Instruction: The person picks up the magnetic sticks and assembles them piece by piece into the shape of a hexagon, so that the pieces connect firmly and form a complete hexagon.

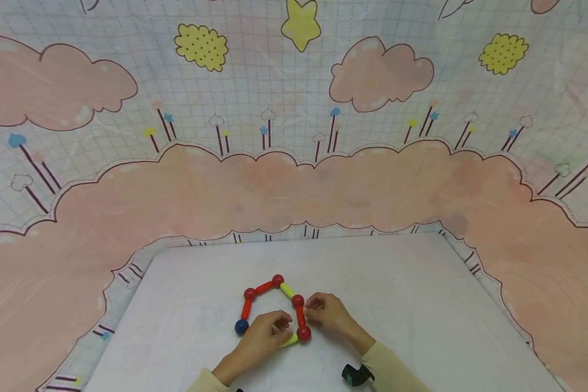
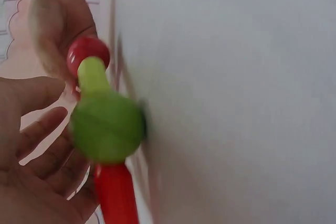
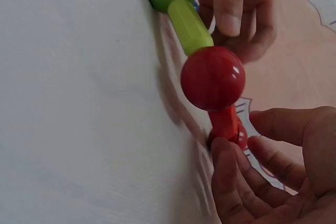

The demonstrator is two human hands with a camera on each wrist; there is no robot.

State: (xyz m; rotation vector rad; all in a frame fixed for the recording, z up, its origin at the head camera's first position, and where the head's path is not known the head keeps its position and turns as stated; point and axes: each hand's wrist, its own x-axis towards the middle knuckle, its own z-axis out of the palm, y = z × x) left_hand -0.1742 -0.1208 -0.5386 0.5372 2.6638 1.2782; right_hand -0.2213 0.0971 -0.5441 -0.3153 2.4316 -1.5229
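Note:
A ring of toy balls and rods lies on the white tabletop. Along its far side are a blue ball point(image 1: 242, 326), red rods point(image 1: 263, 288), red balls point(image 1: 277, 281) and a yellow rod point(image 1: 287, 290). My left hand point(image 1: 262, 335) hovers over the near left side, hiding part of it in the head view. Its fingers are loosely bent beside a green ball point(image 2: 107, 127), holding nothing visible. My right hand point(image 1: 330, 313) is at the right side, fingertips at a red rod point(image 1: 300, 316), thumb apart. A yellow-green rod point(image 3: 190, 27) joins the green ball to the near red ball point(image 3: 212, 78).
The white tabletop point(image 1: 421, 305) spreads around the ring. A black object point(image 1: 356, 374) is next to the right sleeve. Behind the table hangs a patterned cloth point(image 1: 294, 190) with clouds and stars.

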